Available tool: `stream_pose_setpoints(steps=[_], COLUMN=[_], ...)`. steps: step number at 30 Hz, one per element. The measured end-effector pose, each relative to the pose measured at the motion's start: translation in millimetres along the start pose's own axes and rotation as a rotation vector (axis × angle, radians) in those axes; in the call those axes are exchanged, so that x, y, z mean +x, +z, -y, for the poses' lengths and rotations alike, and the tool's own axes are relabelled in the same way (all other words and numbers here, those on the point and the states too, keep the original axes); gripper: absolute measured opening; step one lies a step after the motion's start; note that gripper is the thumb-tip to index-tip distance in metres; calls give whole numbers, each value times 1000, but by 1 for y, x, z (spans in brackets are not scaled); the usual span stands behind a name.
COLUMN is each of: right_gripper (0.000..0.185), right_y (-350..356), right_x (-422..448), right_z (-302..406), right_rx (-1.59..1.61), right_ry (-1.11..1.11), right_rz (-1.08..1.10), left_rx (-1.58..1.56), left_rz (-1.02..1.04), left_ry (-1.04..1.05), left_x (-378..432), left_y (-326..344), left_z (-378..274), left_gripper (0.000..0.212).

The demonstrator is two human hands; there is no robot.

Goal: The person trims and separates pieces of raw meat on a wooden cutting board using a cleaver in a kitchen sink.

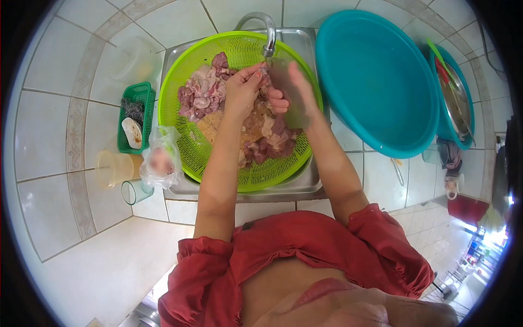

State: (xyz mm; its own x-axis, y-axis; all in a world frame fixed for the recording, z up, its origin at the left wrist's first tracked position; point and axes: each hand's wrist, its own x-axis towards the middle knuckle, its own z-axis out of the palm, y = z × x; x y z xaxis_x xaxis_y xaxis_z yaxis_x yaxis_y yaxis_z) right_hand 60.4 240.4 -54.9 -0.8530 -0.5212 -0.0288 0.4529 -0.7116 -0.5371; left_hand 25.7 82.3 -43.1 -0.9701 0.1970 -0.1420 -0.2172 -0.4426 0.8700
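Observation:
A lime-green plastic colander (192, 157) rests over a steel sink, with a curved metal faucet (267, 30) above its far side. Pinkish offal pieces (204, 96) lie on its left, and darker pieces with pale fat (278, 141) lie toward the lower right. Between them is a flat yellowish piece (209, 126). My left hand (243, 90) pinches a small piece of meat (263, 73) just below the faucet spout. My right hand (294, 94) is beside it, blurred, fingers curled toward the same piece; its grip cannot be told.
A teal basin (376, 81) leans at the right, beside a smaller basin (470, 126) with utensils. Left of the steel sink (179, 188) are a green basket (148, 118) with a scrubber, a plastic bag (161, 157) and a drinking glass (137, 192).

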Motion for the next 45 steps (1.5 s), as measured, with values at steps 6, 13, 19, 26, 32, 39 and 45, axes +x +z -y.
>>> stream_pose_setpoints(steps=[6, 13, 19, 26, 32, 39, 45], right_gripper=[86, 86, 87, 65, 58, 85, 68], right_y=[40, 31, 34, 23, 30, 29, 22], right_x=[-10, -1, 5, 9, -8, 5, 17], right_z=[-4, -14, -14, -10, -1, -14, -11], right_rx=[-790, -921, -1243, -977, -22, -1128, -1104], right_ry=[-102, -258, -356, -322, 25, -375, -311], right_rz=[-337, -279, -389, -493, -245, -378, -564], left_rx=[77, 205, 293, 108, -122, 307, 589], left_rz=[6, -20, -8, -5, -40, -37, -54], left_ry=[-6, 75, 126, -43, -93, 116, 173], left_x=[5, 6, 5, -1, -2, -1, -6], left_y=[-5, -6, -6, -5, -6, 0, 3], left_z=[4, 0, -1, 0, -5, -3, 1], left_gripper=[23, 23, 28, 26, 27, 24, 23])
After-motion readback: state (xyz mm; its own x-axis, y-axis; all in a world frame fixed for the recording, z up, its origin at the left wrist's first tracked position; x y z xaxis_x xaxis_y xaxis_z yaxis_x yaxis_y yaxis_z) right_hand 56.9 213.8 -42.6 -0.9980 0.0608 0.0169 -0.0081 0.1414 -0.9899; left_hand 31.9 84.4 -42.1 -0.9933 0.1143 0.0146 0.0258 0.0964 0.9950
